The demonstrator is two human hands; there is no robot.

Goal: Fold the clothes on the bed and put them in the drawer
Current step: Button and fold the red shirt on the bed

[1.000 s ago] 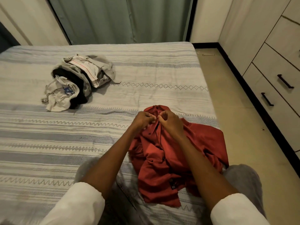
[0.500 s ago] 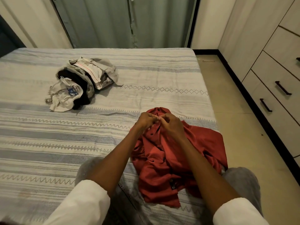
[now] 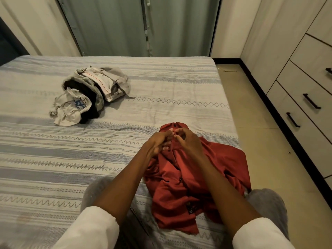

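**A:** Your left hand (image 3: 159, 141) and right hand (image 3: 186, 141) are both at the collar end of the crumpled rust-red button-front shirt (image 3: 181, 180), which lies on the striped grey-and-white woven bedspread (image 3: 53, 159) between your knees. Fingertips pinch the placket near the top button; I judge you're fastening it.

**B:** Are both hands really gripping?

**A:** The right pinches the cloth. The left has its thumb and forefinger on the edge, the other fingers loose. You're early in the task: the heap of beige, white and black unfolded clothes (image 3: 89, 94) sits well apart, up the bed to your left, and the pale wooden drawers with black bar handles (image 3: 305, 108) on your right are all closed.

**B:** What could spoil it?

**A:** The shirt body is bunched beneath your wrists. If you fold without spreading it flat, you'll likely trap creases. It also lies near the bed's right edge, so a tug could slide a sleeve off.
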